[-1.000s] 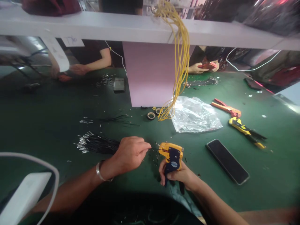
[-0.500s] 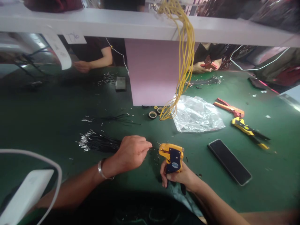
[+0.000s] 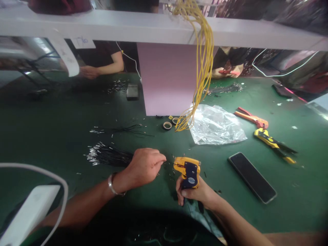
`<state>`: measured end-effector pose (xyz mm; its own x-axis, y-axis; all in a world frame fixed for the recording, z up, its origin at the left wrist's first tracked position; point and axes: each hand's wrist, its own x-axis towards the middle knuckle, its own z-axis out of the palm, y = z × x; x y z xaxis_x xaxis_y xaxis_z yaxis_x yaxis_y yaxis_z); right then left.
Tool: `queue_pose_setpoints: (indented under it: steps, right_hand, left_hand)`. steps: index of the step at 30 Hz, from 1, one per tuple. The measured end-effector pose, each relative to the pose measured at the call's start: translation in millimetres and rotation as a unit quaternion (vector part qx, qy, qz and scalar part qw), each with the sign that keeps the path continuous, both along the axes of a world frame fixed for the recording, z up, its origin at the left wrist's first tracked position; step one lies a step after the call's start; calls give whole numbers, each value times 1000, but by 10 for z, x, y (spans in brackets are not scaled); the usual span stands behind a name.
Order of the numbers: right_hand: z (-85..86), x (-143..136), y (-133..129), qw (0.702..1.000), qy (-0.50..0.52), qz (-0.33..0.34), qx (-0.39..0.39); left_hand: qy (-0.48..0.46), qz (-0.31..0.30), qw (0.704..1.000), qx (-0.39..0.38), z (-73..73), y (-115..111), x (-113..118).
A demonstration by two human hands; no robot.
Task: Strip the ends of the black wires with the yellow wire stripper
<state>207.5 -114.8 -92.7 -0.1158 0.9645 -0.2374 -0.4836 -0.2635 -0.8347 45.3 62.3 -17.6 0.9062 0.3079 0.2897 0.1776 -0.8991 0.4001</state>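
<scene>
My right hand point(image 3: 191, 194) is wrapped around the handle of a yellow and dark blue wire stripper point(image 3: 189, 171). The tool's jaws face left, toward my other hand. My left hand point(image 3: 146, 167), wearing a metal bracelet point(image 3: 110, 184), has thumb and forefinger pinched on a thin black wire, mostly hidden by the fingers. A small gap lies between those fingertips and the jaws. Behind the left hand, a thick bundle of black wires point(image 3: 110, 154) with shiny tips rests on the green table. Short black scraps point(image 3: 172, 174) lie below the jaws.
A phone point(image 3: 252, 177), yellow-black cutters point(image 3: 274, 145), orange-handled pliers point(image 3: 252, 118) and a clear plastic bag point(image 3: 216, 124) lie to the right. Yellow wires point(image 3: 203, 65) hang from a white shelf point(image 3: 115, 29). Tape rolls point(image 3: 167, 126) and loose black wires point(image 3: 125, 130) lie ahead. Two people work opposite.
The black wire that bridged my left fingertips and the stripper's jaws no longer shows plainly across the gap. Both my hands stay nearly in place. Opposite, a person's red-handled tool has changed angle.
</scene>
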Motion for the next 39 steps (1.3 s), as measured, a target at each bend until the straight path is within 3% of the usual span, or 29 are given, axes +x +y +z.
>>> queue_pose_setpoints:
  steps: [18,34,39]
  right_hand:
    - [59,-29,-12,997,-63,3,-42]
    - [55,-105,-15,988,-117,-36,-88]
    - [125,-169,-10,980,-156,-47,-118]
  left_hand:
    - [-7,-5,1000,-6,-9,-16,0]
    - [-2,-17,1000,-12,4,-18,-5]
    - [-9,-20,1000,-12,-2,-5,-3]
